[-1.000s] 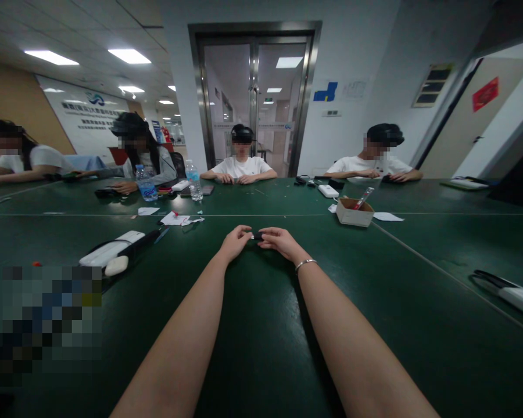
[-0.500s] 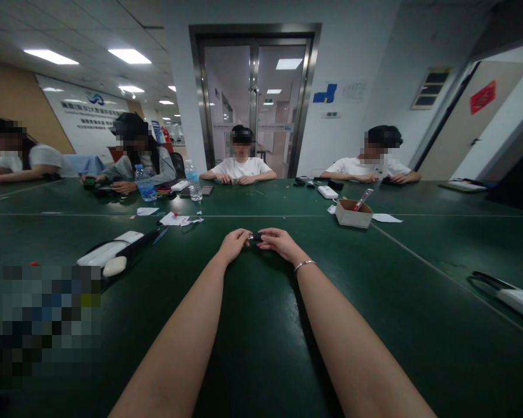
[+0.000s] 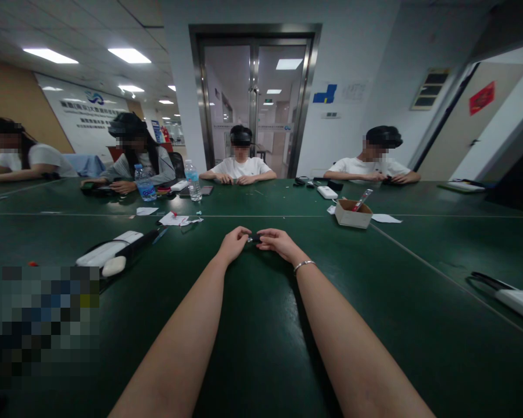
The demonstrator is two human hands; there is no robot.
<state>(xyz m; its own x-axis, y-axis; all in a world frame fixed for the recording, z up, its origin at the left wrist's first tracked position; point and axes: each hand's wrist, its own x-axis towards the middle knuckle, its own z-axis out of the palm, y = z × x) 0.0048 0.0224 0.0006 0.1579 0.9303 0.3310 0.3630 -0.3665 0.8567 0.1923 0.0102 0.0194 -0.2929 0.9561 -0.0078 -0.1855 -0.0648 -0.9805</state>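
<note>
Both my arms stretch out over the dark green table (image 3: 261, 325). My left hand (image 3: 234, 242) and my right hand (image 3: 278, 240) meet at the middle of the table, fingers curled and pinched together on a small dark object (image 3: 255, 237) held between them. The object is too small to name. A thin silver bracelet (image 3: 304, 265) circles my right wrist.
A small cardboard box (image 3: 353, 213) with a red-tipped tool stands to the right. White devices with black cables lie at the left (image 3: 108, 252) and far right (image 3: 516, 299). Paper scraps (image 3: 174, 219) and water bottles (image 3: 193, 181) sit further back. Several people sit along the far side.
My hands stay pinched on the small dark object with only slight finger shifts. People across the table moved a little.
</note>
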